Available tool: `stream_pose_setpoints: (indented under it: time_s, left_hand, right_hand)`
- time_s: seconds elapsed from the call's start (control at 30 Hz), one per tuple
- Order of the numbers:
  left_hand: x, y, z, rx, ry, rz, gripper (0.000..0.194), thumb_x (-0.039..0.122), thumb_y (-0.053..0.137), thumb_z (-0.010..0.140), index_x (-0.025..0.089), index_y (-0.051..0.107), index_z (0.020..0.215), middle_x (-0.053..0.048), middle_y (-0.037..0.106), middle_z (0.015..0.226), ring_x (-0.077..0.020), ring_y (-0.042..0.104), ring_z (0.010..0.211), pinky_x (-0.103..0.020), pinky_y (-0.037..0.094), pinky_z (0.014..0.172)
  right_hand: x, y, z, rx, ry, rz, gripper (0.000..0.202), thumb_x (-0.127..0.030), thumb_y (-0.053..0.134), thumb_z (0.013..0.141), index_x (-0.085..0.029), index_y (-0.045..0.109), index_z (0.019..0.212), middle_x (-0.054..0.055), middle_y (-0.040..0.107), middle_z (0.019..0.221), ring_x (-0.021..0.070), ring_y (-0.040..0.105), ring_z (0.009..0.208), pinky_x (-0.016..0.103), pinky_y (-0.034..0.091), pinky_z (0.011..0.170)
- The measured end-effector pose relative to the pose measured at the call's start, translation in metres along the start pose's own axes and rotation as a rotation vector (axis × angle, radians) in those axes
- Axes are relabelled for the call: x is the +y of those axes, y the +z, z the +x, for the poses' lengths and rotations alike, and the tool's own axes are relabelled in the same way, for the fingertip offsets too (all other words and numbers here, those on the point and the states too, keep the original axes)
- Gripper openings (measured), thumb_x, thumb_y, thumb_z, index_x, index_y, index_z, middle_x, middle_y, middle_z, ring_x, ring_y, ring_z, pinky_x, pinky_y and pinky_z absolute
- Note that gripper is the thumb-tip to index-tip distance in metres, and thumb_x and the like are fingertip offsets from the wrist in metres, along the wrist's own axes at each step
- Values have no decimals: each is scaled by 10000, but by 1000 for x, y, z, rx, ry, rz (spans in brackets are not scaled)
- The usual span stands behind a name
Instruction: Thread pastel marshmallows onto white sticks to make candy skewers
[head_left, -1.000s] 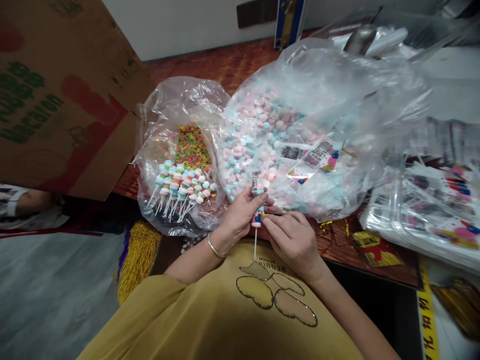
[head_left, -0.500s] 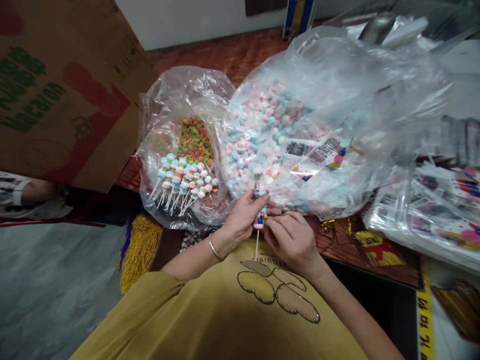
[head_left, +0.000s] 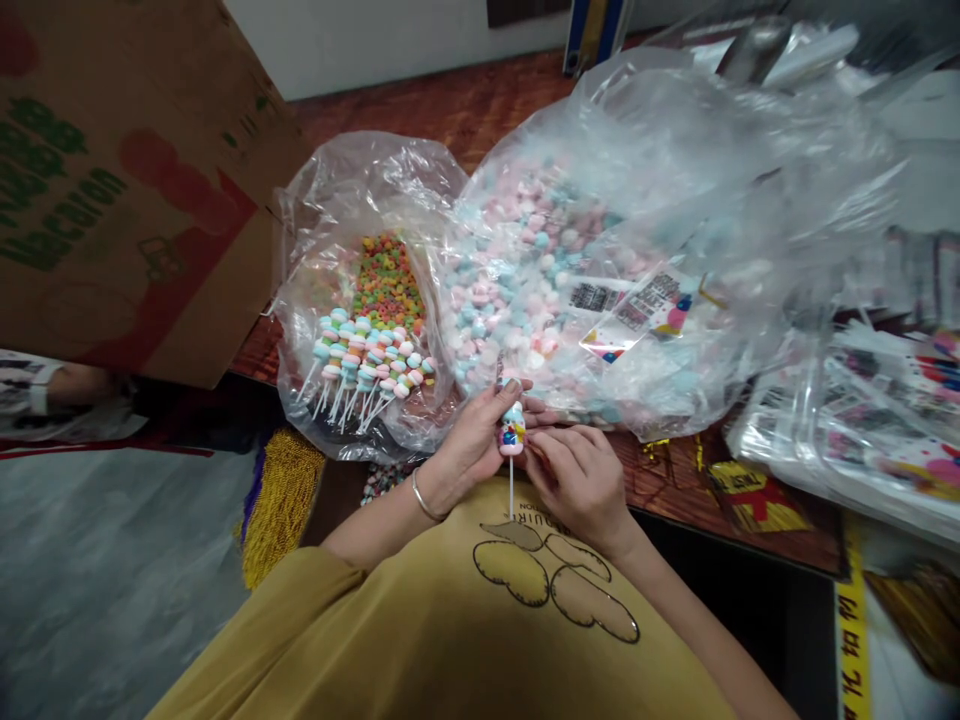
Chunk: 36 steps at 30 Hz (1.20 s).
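Observation:
A marshmallow lollipop (head_left: 512, 438) in a clear printed wrapper is upright in front of my chest, its white stick pointing down. My left hand (head_left: 469, 445) holds it, thumb across the upper part of the wrapper and fingers behind. From the right, my right hand (head_left: 583, 478) has its fingers closed in a pinch at the wrapper's side edge; the fingertips are partly hidden. Just beyond my left hand, several unwrapped marshmallow lollipops (head_left: 375, 360) lie in an open plastic bag (head_left: 382, 165) beside small ring candies (head_left: 386, 280).
A large clear bag (head_left: 637, 110) of pastel marshmallows (head_left: 517, 220) fills the table's middle, with printed wrappers (head_left: 649, 312) on it. More wrappers (head_left: 885, 410) are stacked right. At left stand a cardboard box (head_left: 150, 200), part of another person's limb (head_left: 75, 385) and gold fringe (head_left: 289, 505).
The wrapped lollipop has shifted slightly left and turned so that more of its printed face shows. My left thumb has moved up along it, and my right hand has followed slightly left.

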<state>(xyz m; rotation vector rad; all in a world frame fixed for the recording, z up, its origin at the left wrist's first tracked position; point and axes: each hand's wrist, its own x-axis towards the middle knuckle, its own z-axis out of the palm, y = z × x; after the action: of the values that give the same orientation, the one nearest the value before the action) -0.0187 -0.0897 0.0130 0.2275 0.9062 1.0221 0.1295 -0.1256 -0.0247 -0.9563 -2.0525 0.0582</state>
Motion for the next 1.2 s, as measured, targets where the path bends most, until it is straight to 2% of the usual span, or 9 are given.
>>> stream_pose_setpoints:
  time_s: [0.23,0.43,0.53,0.63,0.8,0.9,1.03,1.1,1.2]
  left_hand:
    - [-3,1,1,24,14,41,369,306,776,820,122,581,1073,-74,713,819,-240,760,820,-316,604,721]
    - [-4,4,1,31,25,72,461,357,839,744,130,576,1048,-72,711,816,-237,754,806,-233,545,585]
    - [-6,6,0,48,54,102,512,407,871,689,146,577,1018,-45,698,791,-222,744,770,-226,525,561]
    - [-7,7,-1,68,114,123,543,432,892,650,166,573,1000,-1,666,748,-189,721,706,-214,502,532]
    - [-4,3,-3,67,130,89,496,336,909,634,179,567,957,42,629,747,-98,643,603,-210,514,570]
    - [1,2,-1,106,185,70,506,316,900,647,197,583,1023,66,581,726,-66,581,541,-159,415,450]
    - [7,7,6,143,325,-26,528,338,904,654,204,598,1063,80,523,708,-42,538,535,-149,415,472]
    - [7,12,9,132,379,-54,495,357,893,678,192,606,1045,83,510,697,-27,509,525,-164,467,554]
    - [1,20,12,110,393,-34,472,407,861,720,186,601,1046,95,481,652,-23,454,483,-196,496,613]
  right_hand:
    - [-1,-1,-1,9,-19,-76,255,-127,634,917,-155,634,1171,87,761,919,195,685,818,377,496,837]
    - [3,-5,-4,-51,-137,-154,231,-151,630,942,-170,633,1172,90,770,974,186,660,795,396,469,868]
    - [3,-4,-2,-10,-120,-79,204,-136,632,933,-167,623,1134,82,760,939,179,649,778,387,479,852]
    - [1,1,-1,57,18,100,195,-98,606,918,-179,609,1096,65,724,873,178,641,783,361,499,803]
    - [-2,4,-11,-13,-12,197,192,-121,582,917,-195,624,1090,78,720,905,192,636,781,351,486,749]
    - [-8,1,-15,-141,273,386,70,-249,594,942,-195,613,981,42,675,817,165,609,692,283,456,625]
    - [-19,2,-11,-438,616,727,217,-383,505,996,-203,587,907,-28,590,650,130,540,555,232,399,517]
    - [-23,6,-8,-426,668,729,290,-383,416,1029,-203,576,868,-28,581,628,131,542,552,236,410,551]
    - [-24,11,-2,-325,657,547,352,-380,364,1043,-198,591,845,13,637,679,155,603,613,253,408,602]
